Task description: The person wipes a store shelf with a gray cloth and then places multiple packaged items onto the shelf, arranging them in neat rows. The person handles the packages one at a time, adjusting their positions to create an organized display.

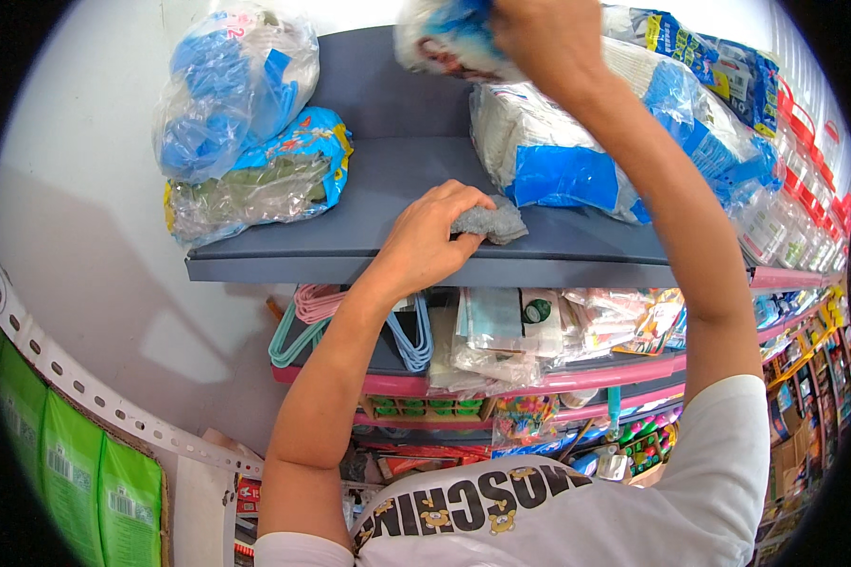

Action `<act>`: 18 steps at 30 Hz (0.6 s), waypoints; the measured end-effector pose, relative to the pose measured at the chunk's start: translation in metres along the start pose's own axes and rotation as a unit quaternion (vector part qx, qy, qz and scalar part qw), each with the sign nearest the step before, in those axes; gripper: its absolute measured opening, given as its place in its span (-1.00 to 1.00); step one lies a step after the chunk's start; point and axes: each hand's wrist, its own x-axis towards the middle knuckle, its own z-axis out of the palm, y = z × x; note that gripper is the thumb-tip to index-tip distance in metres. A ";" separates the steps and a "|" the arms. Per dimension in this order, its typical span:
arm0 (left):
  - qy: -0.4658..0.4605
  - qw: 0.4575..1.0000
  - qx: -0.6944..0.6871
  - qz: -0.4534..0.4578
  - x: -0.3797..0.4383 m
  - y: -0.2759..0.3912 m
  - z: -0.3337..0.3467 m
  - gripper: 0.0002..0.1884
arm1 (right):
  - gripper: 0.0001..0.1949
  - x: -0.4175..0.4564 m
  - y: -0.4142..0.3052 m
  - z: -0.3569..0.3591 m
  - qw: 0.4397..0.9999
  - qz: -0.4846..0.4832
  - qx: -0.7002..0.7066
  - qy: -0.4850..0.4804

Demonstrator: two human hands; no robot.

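My left hand (pixel 432 237) grips a bunched grey cloth (pixel 495 221) and rests it on the dark grey top shelf (pixel 404 163), close to its front edge. At the top of the view my right hand (pixel 549 39) holds a blurred white and blue plastic-wrapped package (pixel 448 41) raised above the shelf. Below and to the right of it lies a clear-wrapped pack of white goods (pixel 532 131) with a blue band. On the left, a clear bag with blue contents (pixel 220 92) leans on a blue and yellow plastic pack (pixel 269 181).
Clear jars with red lids (pixel 787 220) line the right side. Under the top shelf are pastel clothes hangers (pixel 301 322) and plastic-bagged goods (pixel 510 326) on a pink-edged shelf. A perforated white metal strip (pixel 78 386) and green packages (pixel 71 471) stand at lower left.
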 end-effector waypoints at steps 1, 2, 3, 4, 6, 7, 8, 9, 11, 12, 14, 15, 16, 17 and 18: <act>0.002 1.000 0.004 0.002 0.000 -0.002 -0.001 -0.67 | -0.86 0.003 -0.012 0.005 1.000 -0.015 0.015 -0.010; 0.004 1.000 0.009 0.003 -0.001 -0.003 -0.002 -0.67 | -0.83 0.001 -0.025 0.012 0.998 -0.027 0.047 0.015; 0.004 1.000 0.008 0.007 0.000 -0.003 -0.003 -0.66 | -0.66 -0.007 -0.037 0.020 0.998 -0.027 -0.027 -0.051; 0.003 1.000 0.007 0.014 0.001 -0.001 -0.002 -0.65 | -0.72 -0.010 -0.046 0.031 0.999 -0.051 0.001 -0.003; 0.002 1.000 -0.001 0.008 -0.001 -0.005 0.000 -0.62 | -0.79 -0.031 -0.077 0.055 0.993 -0.056 0.068 -0.072; 0.000 1.000 -0.008 0.004 -0.001 -0.007 0.002 -0.60 | -0.81 -0.041 -0.089 0.064 0.986 -0.064 0.101 -0.113; -0.002 1.000 -0.014 0.001 -0.001 -0.007 0.003 -0.58 | -0.81 -0.056 -0.104 0.074 0.984 -0.076 0.117 -0.110; 0.000 1.000 -0.009 -0.008 -0.002 -0.007 0.004 -0.57 | -0.74 -0.056 -0.110 0.073 0.963 -0.068 0.186 -0.182; 0.002 1.000 0.000 -0.024 -0.003 -0.006 0.002 -0.54 | -0.47 -0.055 -0.105 0.070 0.906 -0.045 0.207 -0.366; -0.005 1.000 -0.019 -0.005 -0.002 -0.006 0.001 -0.57 | -0.40 -0.054 -0.100 0.068 0.887 -0.030 0.275 -0.369; -0.009 1.000 -0.011 0.005 -0.001 -0.004 0.001 -0.60 | -0.26 -0.053 -0.081 0.060 0.837 0.003 0.405 -0.368; -0.011 1.000 -0.005 0.007 -0.001 -0.005 0.001 -0.61 | -0.23 -0.052 -0.074 0.054 0.851 0.017 0.395 -0.346; -0.006 1.000 0.002 0.013 -0.003 -0.006 -0.002 -0.62 | -0.20 -0.048 -0.068 0.046 0.864 0.028 0.387 -0.321; -0.001 1.000 0.009 0.018 -0.004 -0.007 -0.003 -0.63 | -0.17 -0.046 -0.060 0.039 0.876 0.040 0.379 -0.295; 0.002 0.999 0.013 0.029 -0.003 -0.006 -0.002 -0.64 | -0.19 -0.048 -0.045 0.031 0.916 0.017 0.310 -0.254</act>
